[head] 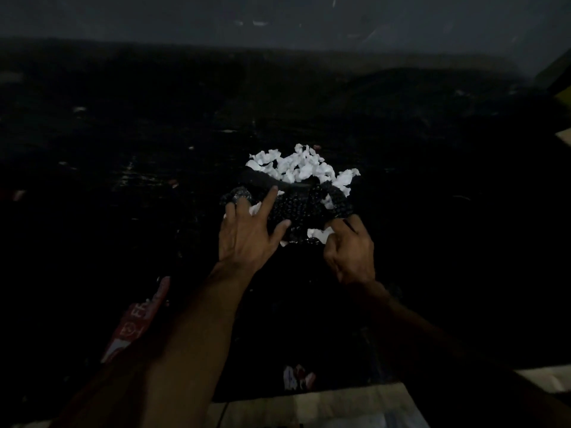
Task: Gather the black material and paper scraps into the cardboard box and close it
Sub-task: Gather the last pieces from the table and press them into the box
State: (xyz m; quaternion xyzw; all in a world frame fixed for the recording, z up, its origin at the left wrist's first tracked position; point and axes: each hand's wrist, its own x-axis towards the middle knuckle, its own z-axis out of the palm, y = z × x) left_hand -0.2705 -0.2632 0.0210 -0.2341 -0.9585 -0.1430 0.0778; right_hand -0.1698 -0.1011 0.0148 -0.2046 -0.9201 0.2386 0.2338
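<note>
The scene is very dim, and most of the dark surface (pixel 432 273) shows as plain black.

Near its near-left corner lies a red printed strip (pixel 133 329) with pale letters, partly hidden behind the left forearm; what it belongs to cannot be made out. A few small pale flecks (pixel 79 109) lie well apart across the far-left part of the surface, with open room around them.

The left hand (pixel 247 233) reaches to about the middle of the surface. Its fingers are spread and fairly straight, with the forefinger and thumb tips resting on the black material (pixel 296 208). Its outer fingers bend at the material's left edge, but whether they hook it cannot be told.

The black material is a bumpy, bubble-textured sheet, bunched up, and its dark outline merges with the surface. White paper scraps (pixel 296 165) are heaped along its far side, touching it. A few more show at its left and near edges and between the hands.

The right hand (pixel 349 251) has its fingers curled in, grasping the material's near-right corner beside a white scrap.

At the near edge of the surface lies a small white-and-red scrap (pixel 298 376), blurred. Beyond that edge a pale floor strip (pixel 340 406) is cut off by the frame.

A pale band (pixel 543 378) marks the near-right corner. A yellowish edge (pixel 556 78) sits at the far right, too cropped to name.

A grey wall (pixel 278 17) bounds the far edge.
</note>
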